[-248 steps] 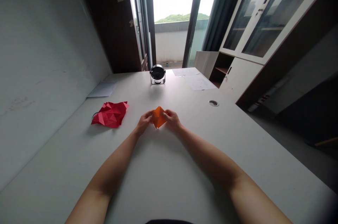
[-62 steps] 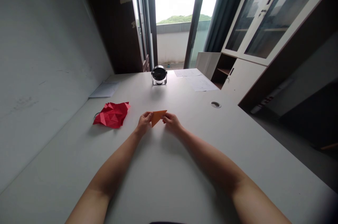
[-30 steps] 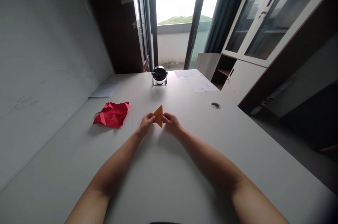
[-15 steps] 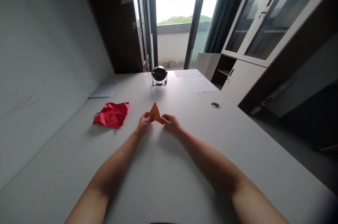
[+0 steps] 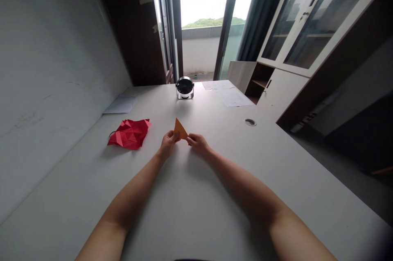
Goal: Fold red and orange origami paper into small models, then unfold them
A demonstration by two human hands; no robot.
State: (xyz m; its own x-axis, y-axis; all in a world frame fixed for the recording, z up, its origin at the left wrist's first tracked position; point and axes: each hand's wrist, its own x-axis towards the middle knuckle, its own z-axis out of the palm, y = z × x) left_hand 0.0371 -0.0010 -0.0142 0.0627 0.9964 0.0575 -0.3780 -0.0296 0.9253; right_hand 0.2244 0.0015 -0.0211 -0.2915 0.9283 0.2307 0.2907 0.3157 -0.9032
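Between my two hands is a small orange piece of folded paper [image 5: 180, 128], a triangle with its tip pointing away from me. My left hand [image 5: 168, 143] pinches its left side, thumb on top. My right hand [image 5: 197, 142] has its fingertips closed on the lower right corner. Both hands are just above the white table [image 5: 178, 195]. Off to the left lies a creased sheet of red paper [image 5: 131, 134], with a thin dark loop showing at its left edge. The undersides of the fingers are hidden.
A round dark device on a metal stand [image 5: 185, 88] is at the table's far edge. White sheets [image 5: 235, 98] lie at the back right, another sheet [image 5: 121, 104] by the left wall. A cable hole [image 5: 250, 122] is on the right. Cabinets [image 5: 285, 89] stand beyond.
The orange paper has turned slightly, its tip swinging a little to the left and its right corner rising. My hands stay nearly in place, both still gripping it.
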